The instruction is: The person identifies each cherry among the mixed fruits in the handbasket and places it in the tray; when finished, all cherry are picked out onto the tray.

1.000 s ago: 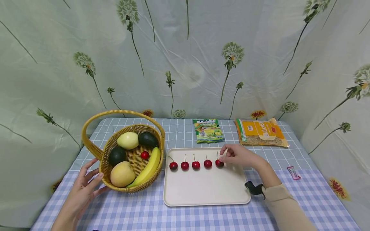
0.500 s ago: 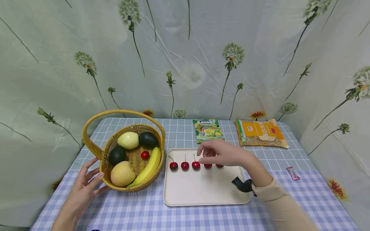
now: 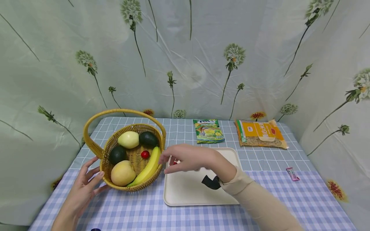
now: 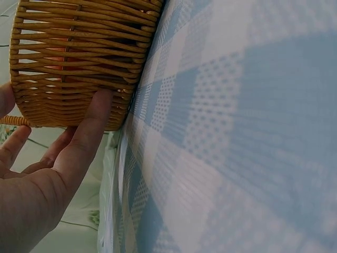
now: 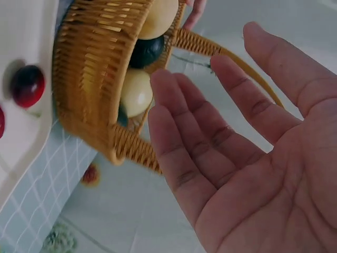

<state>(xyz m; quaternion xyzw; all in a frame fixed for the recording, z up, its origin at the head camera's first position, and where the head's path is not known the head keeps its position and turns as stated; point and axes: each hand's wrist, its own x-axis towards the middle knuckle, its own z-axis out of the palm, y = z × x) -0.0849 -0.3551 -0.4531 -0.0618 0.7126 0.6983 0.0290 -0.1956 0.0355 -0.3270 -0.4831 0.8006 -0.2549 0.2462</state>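
My left hand (image 3: 82, 189) touches the left side of a round wicker basket (image 3: 131, 188), fingers spread along its wall; the left wrist view shows a fairly straight finger (image 4: 84, 139) against the weave. In the basket lie a banana (image 3: 148, 170), a yellow peach-like fruit (image 3: 123, 173), a pale green fruit (image 3: 128, 140), two dark green oval fruits (image 3: 148, 139) and a red cherry (image 3: 145, 154). Over the left part of a cream tray (image 3: 199, 195), my right hand (image 3: 188, 158) hovers with relaxed fingers and nothing in them, hiding most of the tray's cherries. One dark red cherry (image 5: 27, 86) shows in the right wrist view.
Behind the tray lies a green candy bag (image 3: 208, 131), with an orange grain bag (image 3: 261, 133) to its right. A small pink wrapped sweet (image 3: 293, 174) is at the right. The basket's tall handle (image 3: 124, 111) arches above its rim.
My right hand has left the rightmost cherry in the row and moved left across the tray to near the basket. My left hand stays at the basket.
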